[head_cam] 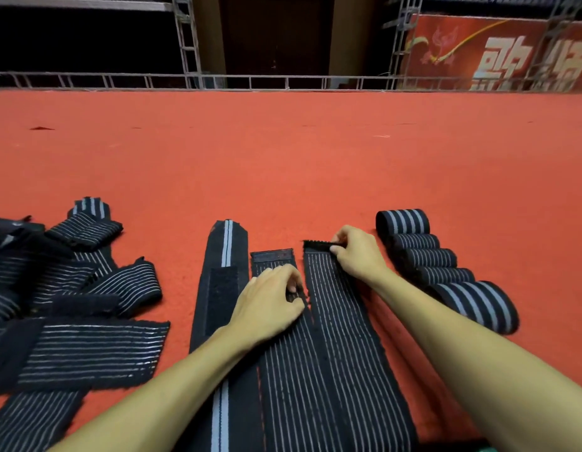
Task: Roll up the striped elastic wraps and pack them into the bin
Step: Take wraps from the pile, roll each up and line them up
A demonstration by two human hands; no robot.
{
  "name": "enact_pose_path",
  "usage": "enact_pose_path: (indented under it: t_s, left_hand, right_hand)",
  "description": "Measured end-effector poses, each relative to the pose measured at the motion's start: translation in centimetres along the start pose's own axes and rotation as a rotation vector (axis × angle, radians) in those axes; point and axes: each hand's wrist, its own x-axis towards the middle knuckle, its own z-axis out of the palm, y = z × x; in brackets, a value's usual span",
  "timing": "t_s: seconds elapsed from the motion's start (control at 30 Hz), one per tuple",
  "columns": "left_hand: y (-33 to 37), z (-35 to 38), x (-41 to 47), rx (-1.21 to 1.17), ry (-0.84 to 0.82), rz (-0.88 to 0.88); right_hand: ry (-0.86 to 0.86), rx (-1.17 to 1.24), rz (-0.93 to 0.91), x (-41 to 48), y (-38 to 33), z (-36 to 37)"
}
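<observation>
Right hand (354, 252) is pinching the far end of the right-most wrap (341, 337), thumb and fingers closed on its fuzzy black tip, which is lifted a bit off the red carpet (283, 158). Left hand (270, 305) sits on the middle wrap (289, 370), fingers curled down and nipping the fabric at its right edge.

These 2 wraps lie flat, touching side by side, with the long axis running straight away from the person. Both are black ribbed elastic with lots of thin pale lengthwise stripes. The middle one ends in a dark stitched tab (272, 256). There might be print on it, but I can't read it.

Just left of those is a third wrap (222, 256), pointing the same way. It's plain black with 1 wide grey stripe and a fuzzy rectangular velcro patch (219, 295).

To the right, 5 rolled wraps (446, 265) lie on their sides in a touching diagonal row. The 2 end rolls have broad grey bands and the 3 between have thin stripes.

Far left, a heap of loose wraps (71, 305) lies crossed every which way.

At the back are a metal railing (283, 81), a truss (185, 44) and a red banner (498, 53) with big white Chinese characters, too blurred and cut off to read.
</observation>
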Motion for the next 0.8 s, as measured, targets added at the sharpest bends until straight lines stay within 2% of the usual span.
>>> enact_pose_path:
  t_s: [0.1, 0.17, 0.3, 0.4, 0.63, 0.7, 0.8]
  left_hand:
    - [1.3, -1.1, 0.2, -0.045, -0.124, -0.118]
    - [2.7, -2.0, -0.1, -0.212, -0.197, -0.171]
    - [5.5, -3.4, -2.3, -0.541, -0.229, -0.150]
    - [7.2, -4.7, -4.3, -0.821, -0.252, -0.110]
    - [9.9, -8.9, -8.6, -1.247, -0.336, -0.012]
    - [9.5, -9.3, -9.0, -1.300, -0.316, -0.030]
    - [8.2, -9.0, -9.4, -1.241, -0.310, -0.082]
  right_hand:
    - [0.055, 0.185, -0.049, -1.9, -1.9, -3.0]
    - [0.004, 0.391, -0.095, -3.6, -3.4, -5.6]
    - [-0.083, 0.866, -0.041, -6.8, -6.0, -10.1]
    - [-0.073, 1.028, 0.013, -8.8, -7.6, -12.6]
    - [-0.076, 1.023, 0.001, -11.3, -10.8, -14.8]
    - [-0.096, 0.942, -0.015, -11.3, -11.2, -14.4]
    - [-0.106, 0.711, -0.056, -11.1, -11.0, -12.7]
